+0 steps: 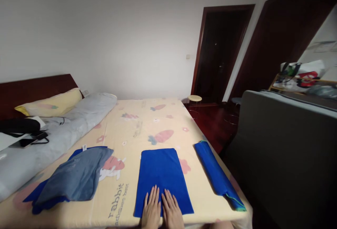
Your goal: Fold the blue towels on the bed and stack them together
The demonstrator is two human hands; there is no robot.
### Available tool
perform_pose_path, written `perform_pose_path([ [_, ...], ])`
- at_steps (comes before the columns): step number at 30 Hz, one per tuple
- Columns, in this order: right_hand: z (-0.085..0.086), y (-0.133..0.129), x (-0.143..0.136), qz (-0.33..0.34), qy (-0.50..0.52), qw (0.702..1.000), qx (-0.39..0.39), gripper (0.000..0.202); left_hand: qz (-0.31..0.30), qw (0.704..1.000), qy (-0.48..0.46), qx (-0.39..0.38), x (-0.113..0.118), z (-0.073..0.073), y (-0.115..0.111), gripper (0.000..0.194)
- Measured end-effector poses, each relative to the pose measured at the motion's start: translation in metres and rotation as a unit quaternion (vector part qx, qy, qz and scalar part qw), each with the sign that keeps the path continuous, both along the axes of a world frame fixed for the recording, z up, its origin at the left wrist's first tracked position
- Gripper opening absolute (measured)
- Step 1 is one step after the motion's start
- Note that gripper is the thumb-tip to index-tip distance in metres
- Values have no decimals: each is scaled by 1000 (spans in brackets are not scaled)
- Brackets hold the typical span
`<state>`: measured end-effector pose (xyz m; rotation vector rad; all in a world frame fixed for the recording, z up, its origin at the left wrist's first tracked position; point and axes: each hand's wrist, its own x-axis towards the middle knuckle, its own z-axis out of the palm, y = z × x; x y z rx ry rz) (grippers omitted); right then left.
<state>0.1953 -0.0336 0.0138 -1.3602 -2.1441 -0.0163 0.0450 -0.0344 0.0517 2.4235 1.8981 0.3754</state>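
Note:
A blue cloth (161, 167), folded into a flat rectangle, lies on the bed in front of me. My left hand (152, 206) rests palm down on its near edge, fingers stretched out. Beside it, my right hand (171, 206) lies flat on the same cloth, fingers extended and a little apart. Both palms press from above, and neither hand grips anything. To the right is a rolled blue cloth (217, 171) with green edging. On the left, a grey-blue cloth (79, 174) lies loosely over more blue fabric.
The bed (126, 130) has a cream sheet printed with carrots and rabbits. A grey rolled quilt (79, 123), a yellow pillow (56, 102) and a phone (27, 141) are at the left. A dark grey panel (276, 159) stands right of the bed; a stool (195, 98) is beyond.

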Motion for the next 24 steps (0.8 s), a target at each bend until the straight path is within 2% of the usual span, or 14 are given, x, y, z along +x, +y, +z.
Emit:
perform_pose_path([
  [7,-1,-18,65,-80,1,997,6,68,27,999,19,41,-53,-8,-16,60],
  [12,-11,-26,79,-99,1,995,3,71,39,998,30,49,-62,-15,-21,58],
  [15,-8,-20,67,-122,-1,992,-8,70,62,996,26,63,-53,-10,-20,61],
  [17,3,-11,49,-119,-2,992,-31,65,63,995,22,74,-39,-3,-16,65],
  [20,27,6,15,-48,-6,995,-87,55,28,996,24,80,-11,4,-4,68],
  [22,40,15,-3,15,-13,993,-121,56,10,997,33,75,2,2,4,67],
  [24,44,19,-9,54,-24,989,-135,56,0,996,49,70,4,-4,9,65],
])
